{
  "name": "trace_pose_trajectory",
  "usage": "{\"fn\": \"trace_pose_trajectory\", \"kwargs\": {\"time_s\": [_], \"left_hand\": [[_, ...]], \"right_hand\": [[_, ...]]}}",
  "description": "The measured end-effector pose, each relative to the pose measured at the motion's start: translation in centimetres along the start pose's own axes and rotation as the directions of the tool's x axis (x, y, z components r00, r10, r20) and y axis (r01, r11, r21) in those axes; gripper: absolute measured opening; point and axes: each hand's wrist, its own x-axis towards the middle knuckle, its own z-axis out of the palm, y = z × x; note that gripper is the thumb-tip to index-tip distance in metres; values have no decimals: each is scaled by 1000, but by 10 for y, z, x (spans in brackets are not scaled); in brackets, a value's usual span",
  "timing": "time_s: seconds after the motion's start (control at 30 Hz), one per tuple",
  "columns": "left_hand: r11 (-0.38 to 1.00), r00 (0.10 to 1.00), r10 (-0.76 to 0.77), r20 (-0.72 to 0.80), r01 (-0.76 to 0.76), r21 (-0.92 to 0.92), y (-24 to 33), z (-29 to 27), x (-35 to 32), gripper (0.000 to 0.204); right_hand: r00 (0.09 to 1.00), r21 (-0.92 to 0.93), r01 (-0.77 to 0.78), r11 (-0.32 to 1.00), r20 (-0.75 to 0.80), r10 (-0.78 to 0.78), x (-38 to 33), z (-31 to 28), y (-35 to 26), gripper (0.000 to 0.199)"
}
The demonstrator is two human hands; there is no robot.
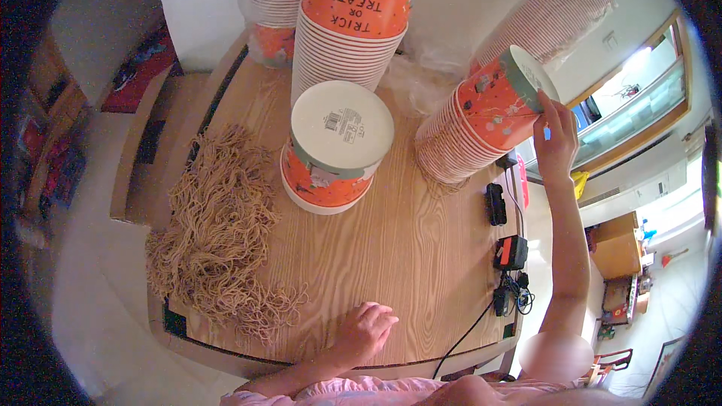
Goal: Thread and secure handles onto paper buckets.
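Both hands are in view: the right hand (555,137) reaches far to the right and grips the rim of the top orange paper bucket (505,101) on a leaning stack of buckets (460,146), fingers curled over its open end. That stack tilts to the right at the far right part of the wooden bench (406,248). The left hand (363,331) rests near the front edge of the bench, fingers loosely curled, holding nothing. At the middle of the bench, a short stack of upturned buckets (331,154) stands bottom up, its pale base facing the camera. Behind it rises a tall stack of buckets (350,30), with another wrapped stack (277,7) to its left. A heap of tan string handles (214,233) spreads over the left side of the bench, well apart from both hands. Along the right edge lie a small black device (495,204) and a black and red charger (511,252) with cables (481,316) trailing toward the near edge.
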Motion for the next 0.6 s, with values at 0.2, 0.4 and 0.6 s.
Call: {"fn": "trace_pose_trajectory", "kwargs": {"time_s": [0.2,0.4,0.6], "left_hand": [[1000,1000,-1,-9,1,12,0,3,-2,20],[999,1000,27,-15,-27,28,-1,7,-1,18],[999,999,14,-36,-13,38,-1,9,-4,17]], "right_hand": [[1000,23,9,1000,-3,-9,-4,4,-8,51],[980,24,-27,999,198,21,-4,-11,-24,85],[932,83,-60,995,363,26,1,-24,-28,91]]}}
